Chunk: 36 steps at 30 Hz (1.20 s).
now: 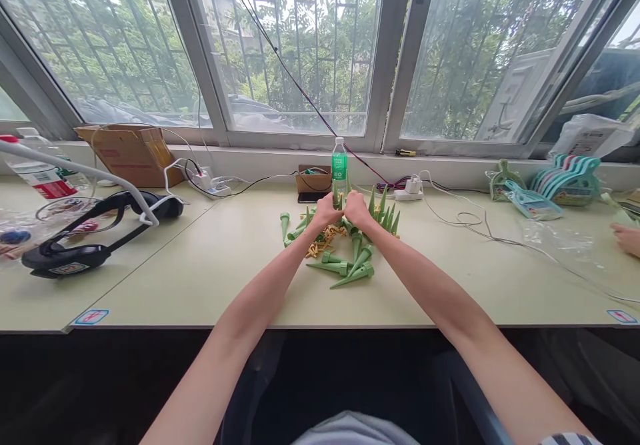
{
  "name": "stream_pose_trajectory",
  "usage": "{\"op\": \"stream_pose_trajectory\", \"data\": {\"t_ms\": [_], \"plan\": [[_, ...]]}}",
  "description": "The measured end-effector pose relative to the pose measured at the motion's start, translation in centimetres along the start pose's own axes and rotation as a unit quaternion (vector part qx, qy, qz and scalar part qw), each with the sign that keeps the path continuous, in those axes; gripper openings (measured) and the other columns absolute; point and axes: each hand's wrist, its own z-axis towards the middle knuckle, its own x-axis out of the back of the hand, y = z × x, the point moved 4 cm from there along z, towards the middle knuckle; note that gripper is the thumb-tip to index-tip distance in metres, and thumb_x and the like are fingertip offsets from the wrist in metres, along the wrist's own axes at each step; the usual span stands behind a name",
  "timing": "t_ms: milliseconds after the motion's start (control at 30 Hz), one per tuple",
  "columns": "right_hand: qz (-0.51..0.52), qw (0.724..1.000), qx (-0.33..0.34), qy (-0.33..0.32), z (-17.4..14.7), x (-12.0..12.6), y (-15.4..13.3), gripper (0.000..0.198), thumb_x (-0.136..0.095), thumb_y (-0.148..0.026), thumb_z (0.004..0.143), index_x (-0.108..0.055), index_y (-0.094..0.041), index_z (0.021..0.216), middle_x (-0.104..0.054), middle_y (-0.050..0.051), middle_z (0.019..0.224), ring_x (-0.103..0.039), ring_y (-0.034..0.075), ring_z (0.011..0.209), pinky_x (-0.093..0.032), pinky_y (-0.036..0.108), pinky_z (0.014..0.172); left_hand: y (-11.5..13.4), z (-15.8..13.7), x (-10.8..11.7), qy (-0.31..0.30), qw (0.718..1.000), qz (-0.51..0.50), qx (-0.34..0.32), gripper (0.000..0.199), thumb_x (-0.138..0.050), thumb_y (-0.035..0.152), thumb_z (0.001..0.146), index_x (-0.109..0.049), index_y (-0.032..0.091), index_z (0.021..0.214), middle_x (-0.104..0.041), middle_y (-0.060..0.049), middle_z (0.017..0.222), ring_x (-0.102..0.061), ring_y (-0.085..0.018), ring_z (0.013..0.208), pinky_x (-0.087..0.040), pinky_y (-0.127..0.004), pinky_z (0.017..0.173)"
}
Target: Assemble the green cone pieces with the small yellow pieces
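Observation:
My left hand (327, 212) and my right hand (356, 209) meet over a pile at the middle of the table. Closed fingers of the left hand grip a green plastic watering spike (336, 196), its tip pointing up. The right hand is closed beside it, its fingertips close to the spike; what they pinch is too small to make out. Loose green spikes (356, 273) lie in front of the hands, around small orange-yellow plastic pieces (320, 245). Several more spikes (389, 217) stand tip-up just right of my right hand.
Behind the hands stand a green-labelled bottle (339, 165) and a small open cardboard box (314, 180). A black headset (100, 232) and a larger box (133, 155) are left. Right are a white cable (487, 232), teal plastic tools (565, 182) and another person's hand (627, 238).

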Motion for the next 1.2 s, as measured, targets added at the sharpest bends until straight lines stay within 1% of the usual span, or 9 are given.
{"op": "stream_pose_trajectory", "data": {"t_ms": [100,200,333,433,567,867,1033,1133,1200], "plan": [[-0.014,0.999,-0.032,0.007,-0.2,0.1,-0.2,0.034,-0.060,-0.004,0.079,-0.056,-0.003,0.112,-0.066,0.023,0.102,-0.067,0.027,0.091,-0.049,0.025,0.066,0.1,0.0,0.0,0.008,1.000,0.012,-0.012,0.029,-0.068,0.020,0.061,-0.055,0.016,0.087,-0.065,-0.005,0.084,-0.057,-0.017,0.077,-0.043,-0.023,0.064],[-0.016,0.999,-0.044,0.016,-0.6,0.1,-0.3,0.034,-0.057,-0.001,0.080,-0.054,-0.002,0.115,-0.065,0.023,0.105,-0.067,0.027,0.095,-0.050,0.025,0.069,0.1,-0.1,-0.1,0.010,1.000,0.001,-0.023,0.028,-0.067,0.020,0.062,-0.055,0.016,0.088,-0.065,-0.005,0.083,-0.057,-0.017,0.075,-0.043,-0.023,0.064],[0.002,0.998,-0.064,0.020,-1.2,0.2,-0.3,0.035,-0.054,0.002,0.081,-0.053,-0.001,0.116,-0.065,0.024,0.106,-0.067,0.027,0.098,-0.051,0.026,0.071,-0.1,-0.3,-0.1,0.013,0.999,0.012,-0.032,0.027,-0.066,0.022,0.065,-0.055,0.015,0.088,-0.065,-0.005,0.083,-0.057,-0.017,0.076,-0.043,-0.024,0.066],[0.017,0.997,-0.076,0.018,-1.5,0.2,-0.2,0.035,-0.052,0.003,0.081,-0.053,0.000,0.116,-0.065,0.024,0.106,-0.067,0.028,0.098,-0.052,0.027,0.071,0.0,-0.5,-0.1,0.003,0.999,0.018,-0.039,0.028,-0.066,0.021,0.064,-0.056,0.016,0.089,-0.066,-0.006,0.086,-0.058,-0.017,0.078,-0.043,-0.024,0.068],[0.018,0.997,-0.075,0.023,-1.8,0.0,0.0,0.034,-0.050,0.003,0.081,-0.052,0.000,0.115,-0.065,0.024,0.105,-0.067,0.029,0.099,-0.053,0.029,0.073,0.2,-0.7,-0.2,-0.018,0.999,0.002,-0.042,0.029,-0.066,0.020,0.064,-0.056,0.016,0.091,-0.067,-0.007,0.088,-0.059,-0.018,0.079,-0.042,-0.024,0.066],[0.034,0.996,-0.074,0.024,-2.5,-0.4,0.3,0.030,-0.049,0.002,0.083,-0.049,-0.002,0.113,-0.065,0.023,0.103,-0.067,0.027,0.095,-0.051,0.028,0.071,-0.6,-0.9,-0.1,-0.015,1.000,-0.001,-0.021,0.037,-0.067,0.020,0.064,-0.055,0.015,0.099,-0.066,-0.008,0.095,-0.059,-0.021,0.084,-0.043,-0.027,0.069],[0.034,0.997,-0.070,0.027,-2.8,-0.5,0.5,0.030,-0.049,0.001,0.083,-0.048,-0.004,0.113,-0.064,0.022,0.104,-0.066,0.027,0.096,-0.050,0.027,0.071,-0.9,-0.7,-0.1,-0.022,0.999,-0.018,-0.032,0.045,-0.069,0.019,0.062,-0.056,0.016,0.105,-0.066,-0.008,0.102,-0.060,-0.021,0.091,-0.045,-0.027,0.075],[0.038,0.996,-0.077,0.024,-2.8,-0.5,0.7,0.029,-0.049,0.000,0.084,-0.048,-0.005,0.112,-0.064,0.022,0.104,-0.066,0.026,0.093,-0.050,0.027,0.068,-0.9,-0.7,0.0,-0.031,0.998,-0.029,-0.044,0.045,-0.069,0.019,0.062,-0.057,0.017,0.105,-0.066,-0.007,0.102,-0.060,-0.021,0.092,-0.046,-0.027,0.076],[0.044,0.996,-0.076,0.025,-2.7,-0.6,0.8,0.029,-0.049,-0.001,0.084,-0.048,-0.005,0.112,-0.064,0.022,0.104,-0.066,0.026,0.091,-0.049,0.027,0.067,-0.8,-0.7,0.0,-0.039,0.998,-0.025,-0.036,0.042,-0.068,0.019,0.063,-0.056,0.017,0.103,-0.066,-0.007,0.100,-0.060,-0.021,0.090,-0.046,-0.027,0.075]]}}
